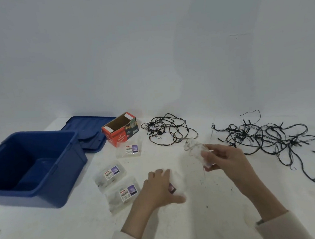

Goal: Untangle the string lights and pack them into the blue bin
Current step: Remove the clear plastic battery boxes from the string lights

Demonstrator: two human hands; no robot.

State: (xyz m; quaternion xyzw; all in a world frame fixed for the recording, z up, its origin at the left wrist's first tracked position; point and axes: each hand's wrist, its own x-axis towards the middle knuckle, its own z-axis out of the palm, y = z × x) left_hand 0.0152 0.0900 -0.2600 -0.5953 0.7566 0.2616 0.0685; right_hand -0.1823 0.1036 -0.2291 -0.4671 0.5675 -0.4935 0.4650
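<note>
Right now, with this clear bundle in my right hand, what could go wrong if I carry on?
1. The clear bundle in your right hand seems to trail a thin wire toward the small tangle; lifting it could drag that tangle and tighten its knots.
2. The large tangle has a long loose cord lying on the near right side of the table; your right sleeve might catch it when you reach across.

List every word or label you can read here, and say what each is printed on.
"LED Decorative": side of the red cardboard box; the line beneath it is too blurred to read.
"DIY", probably, in red: white labels on the clear packs; their finer print and barcodes are too small to read.
Blue bin and lid: no text visible.
</note>
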